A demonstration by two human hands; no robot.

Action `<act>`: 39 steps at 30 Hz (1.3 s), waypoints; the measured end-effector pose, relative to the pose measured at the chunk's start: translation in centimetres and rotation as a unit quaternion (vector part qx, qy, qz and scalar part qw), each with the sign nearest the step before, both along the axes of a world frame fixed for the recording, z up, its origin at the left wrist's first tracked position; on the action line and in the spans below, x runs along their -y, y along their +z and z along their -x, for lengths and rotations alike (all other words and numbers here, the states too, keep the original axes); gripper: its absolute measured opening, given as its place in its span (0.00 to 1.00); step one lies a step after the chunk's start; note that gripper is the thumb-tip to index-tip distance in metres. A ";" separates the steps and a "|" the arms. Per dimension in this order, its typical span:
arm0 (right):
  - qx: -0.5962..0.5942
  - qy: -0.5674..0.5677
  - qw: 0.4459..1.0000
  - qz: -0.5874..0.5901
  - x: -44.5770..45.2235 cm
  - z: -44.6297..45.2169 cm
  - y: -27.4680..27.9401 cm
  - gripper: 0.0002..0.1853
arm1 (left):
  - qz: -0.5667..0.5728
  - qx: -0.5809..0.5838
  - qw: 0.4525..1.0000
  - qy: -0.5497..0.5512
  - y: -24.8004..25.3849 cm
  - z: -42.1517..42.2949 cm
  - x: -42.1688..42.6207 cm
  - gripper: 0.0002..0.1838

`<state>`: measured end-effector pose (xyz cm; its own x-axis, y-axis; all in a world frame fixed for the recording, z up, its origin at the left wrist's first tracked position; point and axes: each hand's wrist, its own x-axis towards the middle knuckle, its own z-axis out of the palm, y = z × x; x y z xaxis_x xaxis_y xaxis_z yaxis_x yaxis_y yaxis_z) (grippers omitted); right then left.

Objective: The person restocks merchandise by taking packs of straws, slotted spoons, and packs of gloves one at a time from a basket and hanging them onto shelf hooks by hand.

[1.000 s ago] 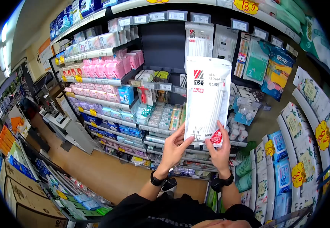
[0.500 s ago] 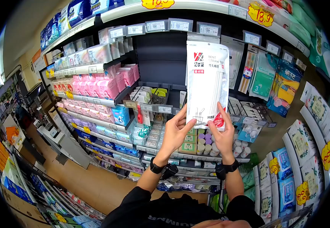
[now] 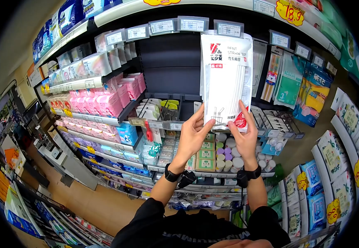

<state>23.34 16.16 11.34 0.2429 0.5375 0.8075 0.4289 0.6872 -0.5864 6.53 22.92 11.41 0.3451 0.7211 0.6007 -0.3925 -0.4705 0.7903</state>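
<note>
A tall shelf unit filled most of the view, its dark back panel showing left of the straw packet. Rows of pink packs lined its left end. The straw packet stood upright in front of the unit, below the top shelf edge and right of the middle, hiding part of what hung behind; the side of another white packet peeped out along its left edge. On its front I could read "BENT STRAW", "弯头吸管" and, near the bottom, "50"; the red-and-black brand mark at its upper left was too blurred to make out fully.

Toward the right end hung a blue packet marked "茶花", and beside it a green packet bearing a large "3".

Both hands gripped the straw packet by its lower corners: the left hand at the left one, the right hand at the right one, thumbs across the front and the grip closed only to the packet's thickness.

Below them, near the shelf's front edge, stood green boxes and small tubs. A yellow price sign on the top shelf edge read "18.9". A paper tag hung just above the straw packet, its print too small to read.
</note>
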 end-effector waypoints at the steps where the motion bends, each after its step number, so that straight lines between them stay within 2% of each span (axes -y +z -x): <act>1: -0.002 0.007 1.000 0.015 -0.1 0.0 0.1 0.34 | 0.003 0.005 1.000 0.000 0.1 -0.1 -0.1 0.35; 30: -0.015 -0.006 1.000 -0.008 -0.6 0.1 0.5 0.34 | 0.036 -0.007 0.999 -0.025 0.3 0.3 -0.1 0.35; 33: -0.014 -0.002 1.000 -0.006 -0.5 0.0 0.9 0.34 | 0.008 0.022 1.000 -0.018 0.3 0.2 0.0 0.35; 36: -0.018 0.005 1.000 -0.001 -0.5 0.0 1.3 0.34 | 0.004 0.008 1.000 -0.006 0.5 0.4 0.0 0.36; 38: -0.028 0.009 1.000 0.000 -0.4 -0.2 1.1 0.34 | -0.079 0.003 0.993 0.090 0.9 0.6 0.0 0.36; 39: -0.023 0.011 1.000 -0.004 -0.6 -0.3 0.8 0.34 | -0.066 0.012 0.994 0.086 1.3 0.9 0.5 0.35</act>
<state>23.64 16.73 12.12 0.2678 0.5367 0.8001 0.3857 0.7013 -0.5995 5.66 22.45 12.72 0.2082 0.6831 0.7000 -0.3151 -0.6306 0.7092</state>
